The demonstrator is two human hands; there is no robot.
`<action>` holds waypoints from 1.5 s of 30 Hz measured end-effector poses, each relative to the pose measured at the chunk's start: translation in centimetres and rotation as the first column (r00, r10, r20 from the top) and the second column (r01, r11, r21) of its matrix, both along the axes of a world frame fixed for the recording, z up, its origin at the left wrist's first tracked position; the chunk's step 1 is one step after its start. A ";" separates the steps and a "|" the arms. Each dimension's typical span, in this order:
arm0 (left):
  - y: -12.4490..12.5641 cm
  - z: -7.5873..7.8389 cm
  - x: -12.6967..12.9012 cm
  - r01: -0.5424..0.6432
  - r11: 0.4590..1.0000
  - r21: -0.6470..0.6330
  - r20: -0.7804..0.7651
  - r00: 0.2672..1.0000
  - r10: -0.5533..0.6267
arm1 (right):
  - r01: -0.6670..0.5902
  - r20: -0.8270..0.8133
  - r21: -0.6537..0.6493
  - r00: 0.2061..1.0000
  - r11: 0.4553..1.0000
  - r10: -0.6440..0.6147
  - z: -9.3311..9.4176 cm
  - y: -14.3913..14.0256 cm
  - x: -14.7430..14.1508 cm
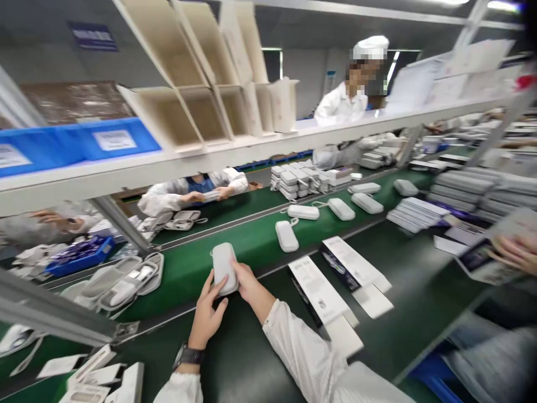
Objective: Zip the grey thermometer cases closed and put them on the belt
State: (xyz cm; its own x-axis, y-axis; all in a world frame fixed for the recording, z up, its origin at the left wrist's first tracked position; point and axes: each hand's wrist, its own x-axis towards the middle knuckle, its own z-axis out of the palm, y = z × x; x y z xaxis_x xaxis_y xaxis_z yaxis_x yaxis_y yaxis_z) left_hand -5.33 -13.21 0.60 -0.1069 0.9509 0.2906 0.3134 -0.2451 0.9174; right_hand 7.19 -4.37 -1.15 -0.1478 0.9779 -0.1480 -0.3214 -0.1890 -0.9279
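Note:
A closed light-grey zip case [224,267] is held up near the edge of the green conveyor belt. My right hand [247,284] grips its right side, the fingers partly hidden behind it. My left hand [208,313], below a wrist with a dark watch, holds its lower left side with the fingertips on the front. Beyond my hands, another grey case [287,235] lies on the belt. To the right of my right arm, a white box [319,291] lies on the dark green worktop with its end flap open, and a similar box [354,263] lies beside it.
A metal post [54,313] and open cases with white devices [130,285] stand at the left. Small white cartons [96,380] lie at lower left. Overhead runs a white shelf [235,151] with open cardboard boxes. Co-workers sit across the belt; another person's hand [518,252] shows at right.

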 end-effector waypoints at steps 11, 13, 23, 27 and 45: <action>-6.5 2.3 14.2 0.187 0.901 -0.391 0.618 0.779 0.107 | -0.002 0.248 0.378 0.964 0.926 -0.100 2.8 -14.7 16.8; -6.4 3.1 16.2 0.137 0.915 -0.380 0.665 0.728 0.168 | 0.039 0.216 0.377 0.968 0.925 -0.129 3.1 -16.1 18.6; -6.5 5.9 21.9 -0.137 0.960 -0.245 0.724 0.633 0.276 | 0.086 0.369 0.403 0.896 0.911 -0.248 3.2 -20.2 20.2; -7.8 5.5 23.7 -0.193 0.949 -0.249 0.670 0.673 0.313 | 0.183 0.397 0.396 0.849 0.900 -0.348 2.9 -19.4 19.8; -10.9 3.1 19.8 -0.035 0.849 -0.528 0.565 0.731 0.382 | -0.476 0.727 0.686 0.484 0.551 -0.487 1.8 -18.1 29.5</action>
State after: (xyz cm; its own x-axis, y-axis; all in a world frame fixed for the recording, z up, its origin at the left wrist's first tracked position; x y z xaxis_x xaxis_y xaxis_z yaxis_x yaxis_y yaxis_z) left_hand 14.43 -24.15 3.70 -0.3098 0.8724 -0.3781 -0.3867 0.2477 0.8883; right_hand 36.64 -22.44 0.68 -0.4282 0.7108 0.5580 0.6160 0.6814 -0.3953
